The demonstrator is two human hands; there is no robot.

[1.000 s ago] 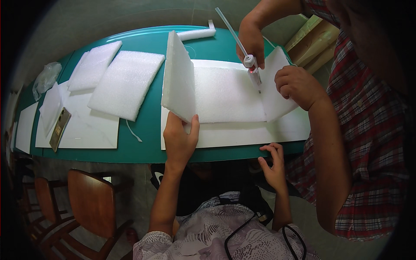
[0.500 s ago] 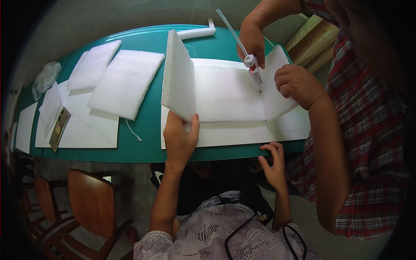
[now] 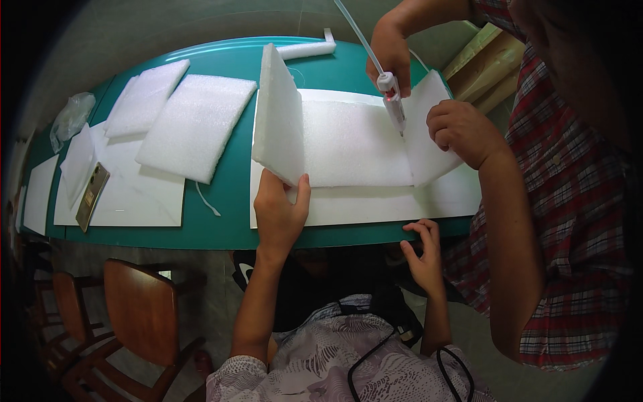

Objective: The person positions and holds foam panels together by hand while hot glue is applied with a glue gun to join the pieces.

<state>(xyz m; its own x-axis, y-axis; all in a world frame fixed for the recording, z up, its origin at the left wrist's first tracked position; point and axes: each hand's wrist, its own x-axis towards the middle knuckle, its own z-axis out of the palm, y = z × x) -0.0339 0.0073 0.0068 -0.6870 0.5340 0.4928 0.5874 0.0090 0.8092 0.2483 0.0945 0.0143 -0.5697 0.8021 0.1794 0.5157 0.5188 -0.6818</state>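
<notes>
L panel [image 3: 281, 120]: upright at base foam's [image 3: 355, 144] L edge
L hand [image 3: 278, 209]: pinches L panel's low. edge; best held still, sq. to base foam
R hand [image 3: 423, 258]: half-curled, empty, in front of base foam
Glue gun [image 3: 394, 104]: in co-worker's hand [image 3: 390, 55], tip at base foam's R seam
Clear bag [image 3: 72, 119]: far L of base foam; contents unclear

We extend our left arm [image 3: 257, 308] across the near edge of the tabletop [image 3: 218, 236]; our left hand [image 3: 281, 209] is closed in a thumb-to-finger grip, thumb pointing upward. We position our right hand [image 3: 423, 252] at the same edge, farther right, fingers loosely curled, thumb apart.
</notes>
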